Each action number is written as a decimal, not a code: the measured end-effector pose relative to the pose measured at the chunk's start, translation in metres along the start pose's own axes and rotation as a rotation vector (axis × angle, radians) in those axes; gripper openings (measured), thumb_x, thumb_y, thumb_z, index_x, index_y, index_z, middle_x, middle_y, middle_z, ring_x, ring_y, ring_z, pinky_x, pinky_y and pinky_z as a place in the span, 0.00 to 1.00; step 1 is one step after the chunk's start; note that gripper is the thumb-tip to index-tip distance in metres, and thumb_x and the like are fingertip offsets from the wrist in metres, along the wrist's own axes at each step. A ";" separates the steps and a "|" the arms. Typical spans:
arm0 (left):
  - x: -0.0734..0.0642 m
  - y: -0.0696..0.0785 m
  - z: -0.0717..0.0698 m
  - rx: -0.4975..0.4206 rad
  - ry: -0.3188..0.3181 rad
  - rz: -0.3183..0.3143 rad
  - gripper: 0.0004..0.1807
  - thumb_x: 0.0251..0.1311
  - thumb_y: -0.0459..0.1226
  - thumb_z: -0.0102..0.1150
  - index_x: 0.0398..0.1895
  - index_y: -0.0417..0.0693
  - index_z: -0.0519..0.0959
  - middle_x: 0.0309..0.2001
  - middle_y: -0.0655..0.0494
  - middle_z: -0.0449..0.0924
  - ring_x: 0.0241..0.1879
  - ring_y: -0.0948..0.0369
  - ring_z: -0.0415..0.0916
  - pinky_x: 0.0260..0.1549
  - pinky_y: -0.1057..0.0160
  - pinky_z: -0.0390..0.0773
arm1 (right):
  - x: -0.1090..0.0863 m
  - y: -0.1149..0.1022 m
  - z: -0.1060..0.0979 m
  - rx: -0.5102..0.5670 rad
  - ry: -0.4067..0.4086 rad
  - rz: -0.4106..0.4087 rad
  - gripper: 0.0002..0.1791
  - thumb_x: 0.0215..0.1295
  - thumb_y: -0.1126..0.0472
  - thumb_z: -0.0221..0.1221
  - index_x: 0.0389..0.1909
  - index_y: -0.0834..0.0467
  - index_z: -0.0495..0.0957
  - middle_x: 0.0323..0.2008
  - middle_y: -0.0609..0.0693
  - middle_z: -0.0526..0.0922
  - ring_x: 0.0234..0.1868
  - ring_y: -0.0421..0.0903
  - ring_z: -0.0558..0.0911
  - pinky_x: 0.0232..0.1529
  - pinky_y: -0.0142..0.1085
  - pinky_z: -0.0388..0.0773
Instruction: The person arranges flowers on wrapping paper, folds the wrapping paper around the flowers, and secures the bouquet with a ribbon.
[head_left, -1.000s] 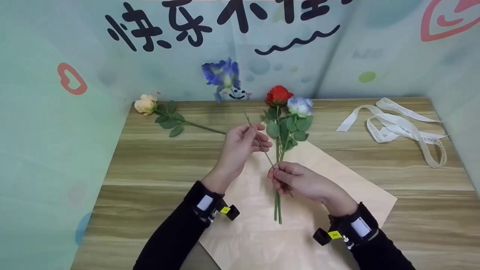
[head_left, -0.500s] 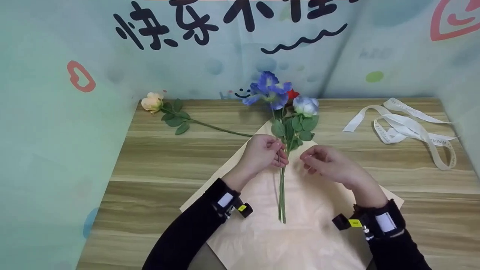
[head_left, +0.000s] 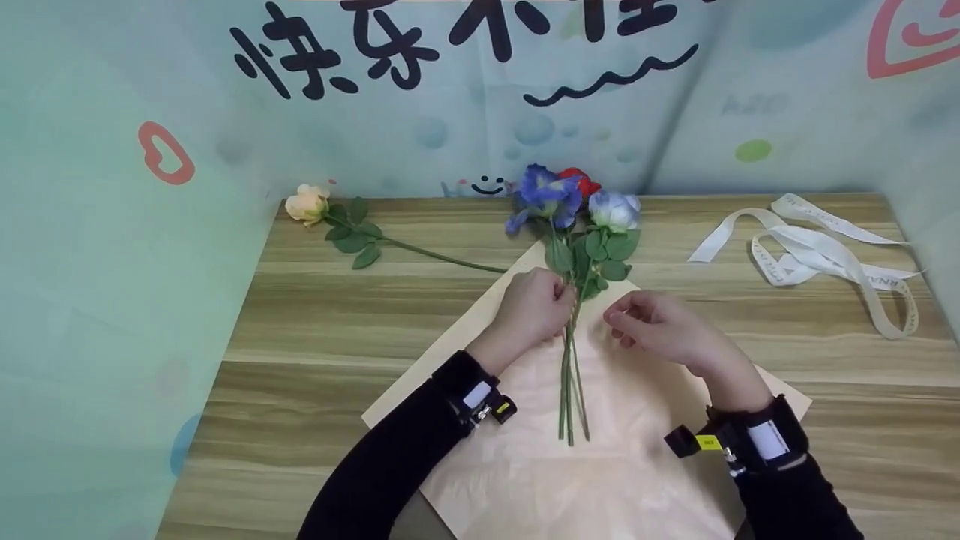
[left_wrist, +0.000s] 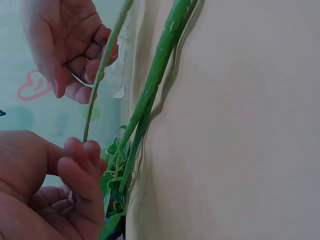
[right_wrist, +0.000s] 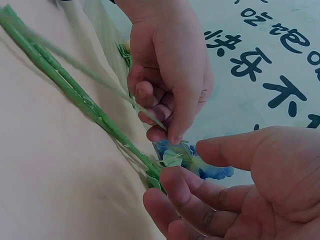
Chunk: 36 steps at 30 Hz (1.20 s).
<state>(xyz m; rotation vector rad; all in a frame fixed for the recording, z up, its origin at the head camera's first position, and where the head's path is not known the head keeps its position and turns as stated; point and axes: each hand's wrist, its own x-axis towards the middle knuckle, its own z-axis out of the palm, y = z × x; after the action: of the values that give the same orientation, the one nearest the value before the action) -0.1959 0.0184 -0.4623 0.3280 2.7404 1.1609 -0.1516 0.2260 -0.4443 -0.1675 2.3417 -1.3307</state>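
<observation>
In the head view, my left hand [head_left: 529, 311] pinches the thin stem [left_wrist: 102, 70] of a blue-violet iris [head_left: 546, 193]. Its bloom overlaps a red flower [head_left: 583, 181] and sits left of a pale blue rose [head_left: 613, 211]. Those two lie on a beige paper sheet [head_left: 517, 480], their green stems [right_wrist: 75, 92] side by side. As the left wrist view shows, the iris stem is held up from the paper, apart from the thicker stems. My right hand [head_left: 664, 330] hovers to the right of the bunch, fingers loosely bent, holding nothing; the right wrist view shows thumb and fingers apart.
A peach rose [head_left: 307, 205] lies at the back left, its stem reaching toward the paper. White printed ribbon [head_left: 825, 251] is loosely heaped at the back right of the wooden table [head_left: 300, 322]. A printed cloth backdrop [head_left: 375, 142] encloses the back and sides.
The iris has moved right and down, from left of the other flowers to over them. My right hand has let go of the stem and drawn off to the right; my left has turned over.
</observation>
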 end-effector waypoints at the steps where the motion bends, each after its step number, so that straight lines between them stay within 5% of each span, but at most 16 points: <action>1: 0.000 -0.001 0.001 -0.023 -0.008 0.000 0.25 0.68 0.42 0.53 0.09 0.54 0.68 0.07 0.62 0.73 0.07 0.66 0.72 0.10 0.67 0.74 | 0.000 0.000 0.000 0.000 0.001 0.000 0.18 0.74 0.54 0.54 0.49 0.66 0.78 0.40 0.62 0.83 0.38 0.51 0.83 0.40 0.40 0.83; 4: 0.002 -0.006 0.002 0.002 0.001 0.005 0.24 0.67 0.41 0.54 0.09 0.54 0.68 0.07 0.62 0.72 0.06 0.65 0.71 0.10 0.67 0.74 | 0.001 0.001 0.002 -0.002 -0.001 -0.004 0.17 0.73 0.54 0.54 0.48 0.65 0.78 0.39 0.62 0.83 0.38 0.51 0.83 0.39 0.39 0.83; 11: 0.003 -0.014 0.002 0.234 0.026 0.049 0.28 0.59 0.38 0.59 0.05 0.56 0.58 0.09 0.64 0.58 0.13 0.63 0.66 0.14 0.66 0.63 | 0.003 0.002 0.004 -0.052 -0.005 -0.013 0.17 0.73 0.52 0.55 0.46 0.63 0.80 0.37 0.60 0.85 0.36 0.51 0.84 0.39 0.39 0.82; 17: 0.001 -0.009 -0.004 0.205 0.025 0.049 0.27 0.56 0.36 0.58 0.04 0.56 0.57 0.07 0.64 0.54 0.10 0.64 0.62 0.11 0.66 0.60 | 0.003 0.002 0.004 -0.054 -0.012 -0.014 0.17 0.73 0.52 0.55 0.46 0.63 0.80 0.36 0.59 0.85 0.36 0.50 0.84 0.38 0.39 0.82; 23: -0.001 -0.005 -0.008 0.181 0.008 0.050 0.28 0.58 0.37 0.58 0.03 0.56 0.61 0.05 0.64 0.63 0.08 0.65 0.67 0.10 0.68 0.63 | 0.003 0.001 0.004 -0.064 -0.010 -0.022 0.17 0.73 0.53 0.55 0.45 0.63 0.80 0.34 0.58 0.84 0.34 0.50 0.83 0.36 0.38 0.81; 36: 0.000 -0.010 -0.019 0.217 -0.022 0.038 0.31 0.66 0.49 0.55 0.04 0.55 0.60 0.07 0.63 0.60 0.09 0.63 0.64 0.13 0.65 0.63 | 0.002 0.001 0.004 -0.067 -0.009 -0.011 0.17 0.73 0.52 0.55 0.46 0.62 0.81 0.33 0.58 0.84 0.35 0.50 0.83 0.35 0.36 0.81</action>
<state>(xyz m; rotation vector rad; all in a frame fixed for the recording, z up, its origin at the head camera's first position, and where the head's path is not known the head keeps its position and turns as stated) -0.2016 -0.0011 -0.4564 0.4167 2.8568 0.8626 -0.1516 0.2226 -0.4478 -0.2073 2.3831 -1.2545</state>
